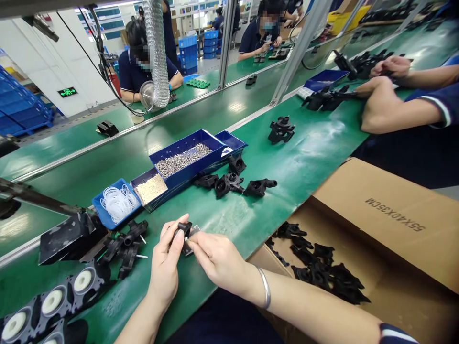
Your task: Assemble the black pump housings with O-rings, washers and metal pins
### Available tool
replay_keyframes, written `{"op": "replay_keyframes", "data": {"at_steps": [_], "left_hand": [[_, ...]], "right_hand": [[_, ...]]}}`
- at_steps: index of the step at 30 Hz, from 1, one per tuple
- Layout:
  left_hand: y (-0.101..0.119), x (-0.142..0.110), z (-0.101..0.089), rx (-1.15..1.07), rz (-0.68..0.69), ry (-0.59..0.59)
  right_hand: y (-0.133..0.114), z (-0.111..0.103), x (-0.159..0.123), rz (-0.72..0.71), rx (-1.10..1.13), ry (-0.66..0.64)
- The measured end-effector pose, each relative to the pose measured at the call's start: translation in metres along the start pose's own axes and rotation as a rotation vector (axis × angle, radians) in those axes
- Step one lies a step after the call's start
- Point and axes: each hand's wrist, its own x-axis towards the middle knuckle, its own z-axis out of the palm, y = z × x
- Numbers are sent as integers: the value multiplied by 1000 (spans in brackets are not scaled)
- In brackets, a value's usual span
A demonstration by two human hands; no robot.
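Note:
My left hand (165,265) is wrapped round a small black plastic housing (185,227), just above the green bench. Against the housing's near side, my right hand (219,259) pinches a tiny pale piece (187,240), its shape mostly covered by the fingertips. Beyond my hands stand a bin of cream-coloured small pieces (150,190), a blue bin of metal pins (184,160) and a blue tray of white rings (118,203). Several loose black housings (256,187) lie right of the bins. More black parts with white stems (128,242) sit to my left.
An open cardboard box (380,215) holding black parts (322,267) is at the bench's right edge. Grey parts with white discs (52,302) line the lower left. A co-worker's arms (390,98) rest on the bench at right. A clear duct (158,57) hangs beyond the rail.

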Motion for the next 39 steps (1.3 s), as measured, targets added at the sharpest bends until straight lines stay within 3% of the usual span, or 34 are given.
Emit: {"op": "replay_keyframes", "data": {"at_steps": [4,7,9,11,13,16,17,20,24,25,29,31,34,37,39], "left_hand": [[-3,5,-5,29,22,-25],[6,9,-13,107,114,31],[17,10,-19,282,280,106],[24,11,-24,545,529,145],[26,14,-26,818,746,-16],[18,19,-21,1119,847,-418],[15,20,-19,1174,855,-460],[6,19,-16,1233,904,-382],[2,13,-19,1235,832,-425],[3,13,-22,1198,762,-389],[7,22,-36,1054,472,-64],[4,27,-45,1131,385,-14],[-7,32,-55,1365,440,-19],[-10,31,-63,1538,555,33],[-1,34,-67,1593,547,100]], "right_hand": [[4,-5,9,14,38,-88],[10,-24,14,126,183,-167],[17,-41,14,251,263,-99],[27,-57,9,357,279,24],[37,-67,2,417,277,102],[47,-71,-8,466,309,94],[49,-70,-11,470,320,75],[51,-67,-17,467,319,33],[52,-68,-18,482,308,26],[53,-68,-17,488,307,29],[58,-70,-12,494,307,16],[62,-74,-6,484,319,2],[69,-90,14,438,285,32],[83,-123,51,364,151,184],[99,-147,84,329,-8,301]]}}
